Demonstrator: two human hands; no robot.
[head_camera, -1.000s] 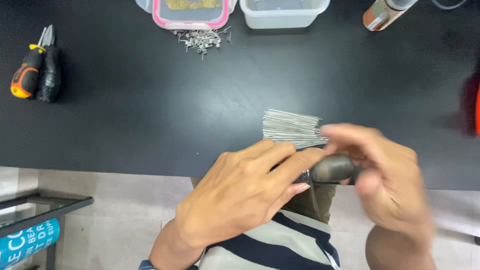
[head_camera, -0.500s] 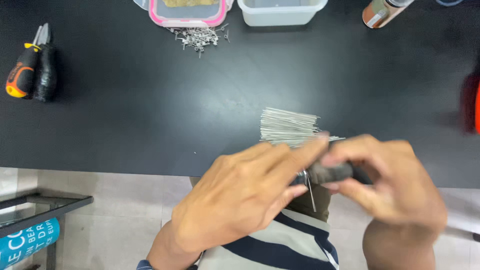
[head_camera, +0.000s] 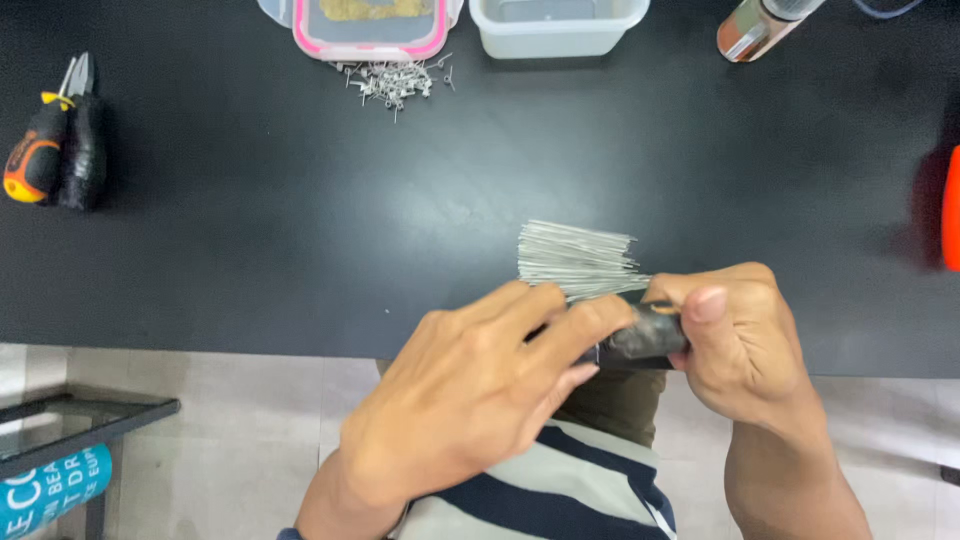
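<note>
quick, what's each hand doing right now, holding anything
Left hand: fingers curled onto the dark cylindrical tool; grip hidden, cannot tell.
Right hand: closed around the dark cylindrical tool, beside the bundle of thin metal wires.

bright, even overhead light | soft sheen on tabletop (head_camera: 300, 220) | sharp

Two hands are meeting at the near edge of a table (head_camera: 300, 230), the left hand (head_camera: 480, 390) lying left of the right hand (head_camera: 740, 340), with a small tool (head_camera: 645, 340) sitting between them. A bundle of thin wires (head_camera: 575, 258) is lying on the table just behind the hands. Pliers (head_camera: 55, 140) are resting far to the left. Along the far edge, a lidded container (head_camera: 370, 25) is standing left of an open tub (head_camera: 558, 25), with loose metal pins (head_camera: 395, 80) lying just before the container.
</note>
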